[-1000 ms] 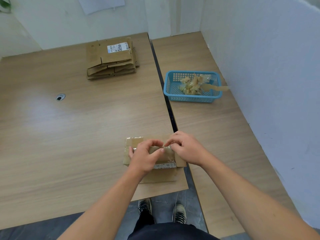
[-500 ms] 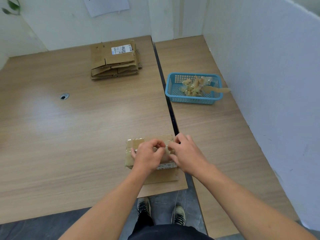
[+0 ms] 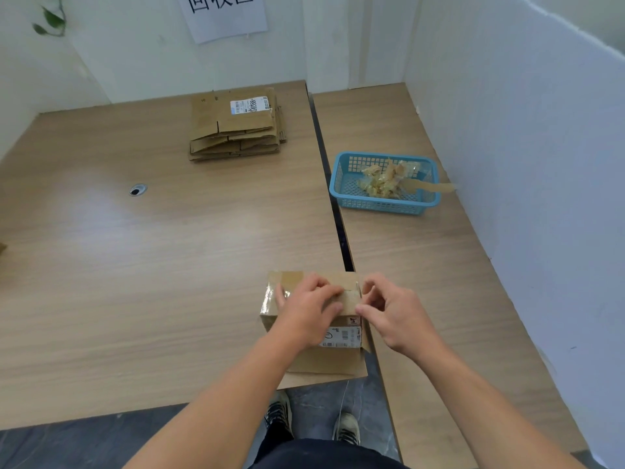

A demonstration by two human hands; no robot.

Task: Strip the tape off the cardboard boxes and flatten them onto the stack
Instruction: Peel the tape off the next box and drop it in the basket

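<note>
A small taped cardboard box (image 3: pixel 341 358) stands at the near edge of the left table, with a white label on its front. My left hand (image 3: pixel 304 311) lies on its top with fingers curled, thumb and forefinger pinching the brown tape (image 3: pixel 350 299) that runs across the top. My right hand (image 3: pixel 389 313) hovers at the box's right edge, thumb and forefinger curved and apart, with nothing visibly between them. The stack of flattened boxes (image 3: pixel 233 130) lies at the far end of the left table.
On the right table stands a blue basket (image 3: pixel 341 184) with crumpled tape scraps, one strip hanging over its right rim. White walls close the back and right side. A narrow gap (image 3: pixel 333 204) separates the two tables, and a cable hole (image 3: pixel 137 190) is at left.
My right hand has drawn away from the middle of the box top to its right edge. My left hand stays on the top. The view has tilted up a little.
</note>
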